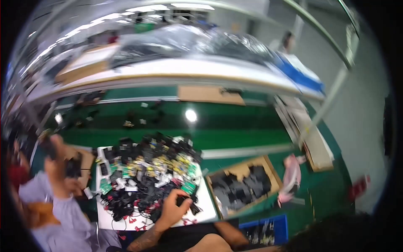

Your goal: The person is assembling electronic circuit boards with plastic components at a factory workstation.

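Observation:
My left hand [173, 208] reaches in from the lower edge onto a white sheet [206, 206] heaped with black cables, plugs and small green and yellow circuit boards [147, 172]. Its fingers are curled around a black plug-like part [187, 202] at the heap's near right corner. A bare forearm [222, 238] lies along the bottom edge; no right hand shows. The picture is blurred.
An open cardboard box [273, 174] of black parts sits right of the heap on the green table. A blue crate [277, 224] is below it, a pink object [291, 176] beside it. At left, a person's hand [56, 166] in a lavender sleeve holds something dark. A raised shelf [176, 71] spans the back.

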`<state>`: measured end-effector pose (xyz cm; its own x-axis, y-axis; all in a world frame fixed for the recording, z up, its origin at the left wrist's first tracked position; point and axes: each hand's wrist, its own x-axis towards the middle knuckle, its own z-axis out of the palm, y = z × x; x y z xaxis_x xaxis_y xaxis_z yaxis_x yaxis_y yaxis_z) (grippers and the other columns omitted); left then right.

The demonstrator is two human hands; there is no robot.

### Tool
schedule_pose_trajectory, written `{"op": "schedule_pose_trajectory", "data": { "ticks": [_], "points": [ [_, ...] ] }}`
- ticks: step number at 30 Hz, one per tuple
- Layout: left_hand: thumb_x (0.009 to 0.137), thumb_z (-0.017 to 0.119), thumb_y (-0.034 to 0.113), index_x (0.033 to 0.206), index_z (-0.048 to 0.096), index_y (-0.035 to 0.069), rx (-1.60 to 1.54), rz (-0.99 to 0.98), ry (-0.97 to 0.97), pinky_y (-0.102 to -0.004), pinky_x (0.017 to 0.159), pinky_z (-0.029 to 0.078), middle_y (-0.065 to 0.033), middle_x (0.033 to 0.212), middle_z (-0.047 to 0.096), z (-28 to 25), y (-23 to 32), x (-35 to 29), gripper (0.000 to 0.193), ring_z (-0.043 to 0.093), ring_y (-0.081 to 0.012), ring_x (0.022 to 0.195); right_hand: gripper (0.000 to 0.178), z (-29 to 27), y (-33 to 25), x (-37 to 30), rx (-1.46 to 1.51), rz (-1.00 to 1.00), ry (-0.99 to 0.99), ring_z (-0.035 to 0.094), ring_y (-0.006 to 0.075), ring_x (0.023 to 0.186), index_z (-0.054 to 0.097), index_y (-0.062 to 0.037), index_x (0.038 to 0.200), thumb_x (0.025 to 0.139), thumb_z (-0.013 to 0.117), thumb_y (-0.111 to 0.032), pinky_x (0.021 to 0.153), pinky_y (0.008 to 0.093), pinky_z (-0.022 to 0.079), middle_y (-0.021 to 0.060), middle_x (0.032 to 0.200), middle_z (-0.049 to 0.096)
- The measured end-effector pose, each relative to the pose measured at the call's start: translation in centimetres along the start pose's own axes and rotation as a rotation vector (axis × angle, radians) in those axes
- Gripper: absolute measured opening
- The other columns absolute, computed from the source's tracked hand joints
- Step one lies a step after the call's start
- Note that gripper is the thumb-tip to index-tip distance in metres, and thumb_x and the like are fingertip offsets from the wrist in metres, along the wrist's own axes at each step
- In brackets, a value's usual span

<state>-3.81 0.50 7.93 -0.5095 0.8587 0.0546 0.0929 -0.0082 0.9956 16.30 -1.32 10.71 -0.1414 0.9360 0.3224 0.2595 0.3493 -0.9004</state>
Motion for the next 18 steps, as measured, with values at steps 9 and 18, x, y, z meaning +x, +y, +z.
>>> {"op": "schedule_pose_trajectory", "data": {
  "ticks": [9, 18],
  "points": [
    [0.087, 0.075, -0.001, 0.111, 0.056, 0.004, 0.284, 0.452, 0.019, -0.0302, 0.066, 0.049, -0.0095, 0.097, 0.064, 0.6, -7.7, -1.1, 0.030, 0.060, -0.0156, 0.076, 0.050, 1.7, 2.1, 3.2, -0.142, 0.250, 0.476, 0.062, 0.0271, 0.112, 0.050, -0.0005, 0.139, 0.096, 0.070, -0.016, 0.098, 0.0386, 0.048, 0.0165, 0.124, 0.062],
    [0.089, 0.073, -0.001, 0.108, 0.058, 0.003, 0.414, 0.215, -0.091, -0.0251, 0.056, 0.046, -0.0196, 0.112, 0.064, -0.7, -5.2, -2.0, 0.025, 0.058, -0.0130, 0.063, 0.044, 1.3, 6.2, 11.2, -0.165, 0.400, 0.655, 0.064, 0.0262, 0.107, 0.052, 0.0005, 0.135, 0.097, 0.069, -0.015, 0.094, 0.0380, 0.049, 0.0156, 0.119, 0.064]
  ]
}}
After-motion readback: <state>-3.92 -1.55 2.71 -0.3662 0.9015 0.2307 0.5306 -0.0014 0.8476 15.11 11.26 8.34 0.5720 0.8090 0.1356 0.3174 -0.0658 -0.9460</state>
